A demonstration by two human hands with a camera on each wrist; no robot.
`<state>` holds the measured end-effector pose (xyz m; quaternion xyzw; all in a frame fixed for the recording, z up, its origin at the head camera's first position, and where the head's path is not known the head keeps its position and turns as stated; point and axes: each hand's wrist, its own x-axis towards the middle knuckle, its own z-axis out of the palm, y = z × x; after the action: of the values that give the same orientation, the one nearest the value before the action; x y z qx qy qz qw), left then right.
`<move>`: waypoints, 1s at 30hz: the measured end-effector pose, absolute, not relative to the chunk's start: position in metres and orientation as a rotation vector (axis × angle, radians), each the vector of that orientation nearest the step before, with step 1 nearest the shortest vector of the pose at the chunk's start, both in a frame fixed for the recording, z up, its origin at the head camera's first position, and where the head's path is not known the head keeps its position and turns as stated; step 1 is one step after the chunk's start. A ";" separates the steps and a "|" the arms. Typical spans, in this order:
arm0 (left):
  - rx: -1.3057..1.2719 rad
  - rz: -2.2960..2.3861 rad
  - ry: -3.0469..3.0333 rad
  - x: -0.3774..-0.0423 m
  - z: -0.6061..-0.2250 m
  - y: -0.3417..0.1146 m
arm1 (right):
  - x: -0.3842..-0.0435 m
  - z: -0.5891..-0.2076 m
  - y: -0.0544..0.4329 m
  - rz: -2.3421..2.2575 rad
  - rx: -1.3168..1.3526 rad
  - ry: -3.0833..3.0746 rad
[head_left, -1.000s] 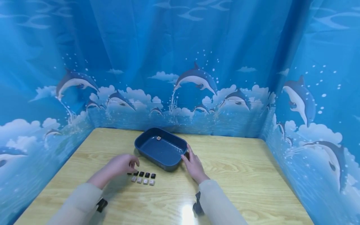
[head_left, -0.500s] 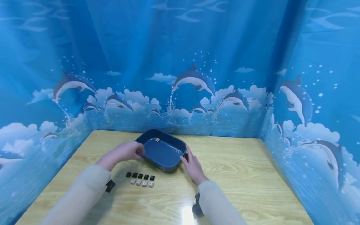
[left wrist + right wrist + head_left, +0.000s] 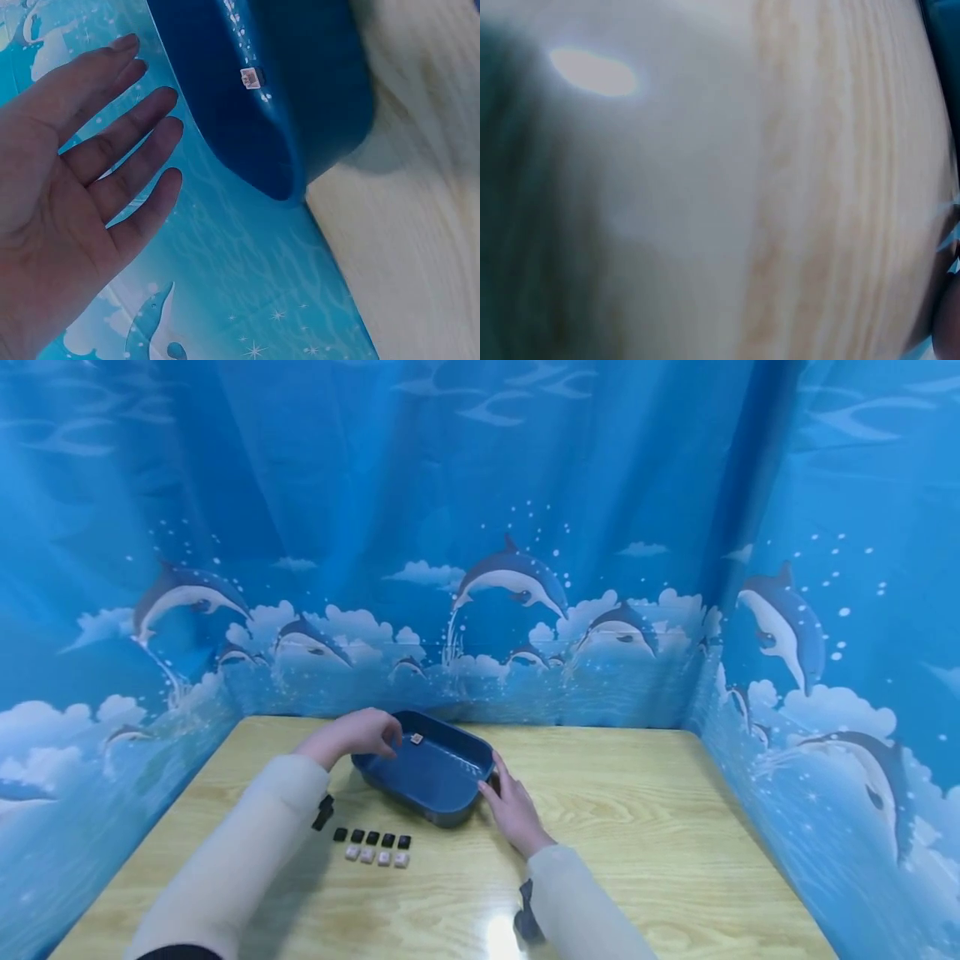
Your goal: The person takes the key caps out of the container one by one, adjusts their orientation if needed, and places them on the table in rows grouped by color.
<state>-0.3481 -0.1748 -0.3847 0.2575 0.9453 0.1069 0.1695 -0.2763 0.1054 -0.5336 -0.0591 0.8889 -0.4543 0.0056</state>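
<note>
A dark blue tray (image 3: 435, 777) stands on the table, with one pale keycap (image 3: 251, 78) inside it near its far left end. My left hand (image 3: 367, 732) hovers over the tray's left end, its fingers loosely bent; in the left wrist view nothing shows between them. At the tray's right corner, my right hand (image 3: 513, 810) holds the rim, thumb at the near side and fingers along the outer wall. Only a bit of a finger (image 3: 949, 319) appears in the right wrist view. In front of the tray lie a row of black keycaps (image 3: 372, 837) and a row of white keycaps (image 3: 384, 858).
The light wood-grain table (image 3: 637, 835) reaches back to a blue dolphin-print curtain (image 3: 585, 668), which also closes off both sides. Dark wrist cameras (image 3: 323, 812) are strapped under the sleeves. A bright lamp reflection lies on the near tabletop.
My left hand has risen from beside the keycaps, moving forward and right until over the tray. My right hand keeps its place at the tray's corner. The whole head view has shifted slightly.
</note>
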 end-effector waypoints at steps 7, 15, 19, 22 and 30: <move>0.620 0.511 2.658 -0.369 -0.381 -0.166 | -0.277 -0.534 0.106 -1.427 -0.170 2.790; 0.514 0.716 2.627 -0.383 -0.390 -0.165 | -0.278 -0.537 0.106 -1.416 -0.170 2.802; 0.349 0.919 2.579 -0.390 -0.399 -0.168 | -0.280 -0.537 0.106 -1.413 -0.175 2.809; 0.228 1.012 2.559 -0.394 -0.407 -0.168 | -0.280 -0.537 0.107 -1.414 -0.175 2.812; -0.066 1.162 2.467 -0.410 -0.428 -0.160 | -0.279 -0.537 0.106 -1.429 -0.187 2.796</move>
<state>-0.4100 -0.1601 -0.4278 -0.0236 0.8850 0.4170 0.2056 -0.2786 0.1058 -0.5366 -0.0594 0.8889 -0.4543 -0.0021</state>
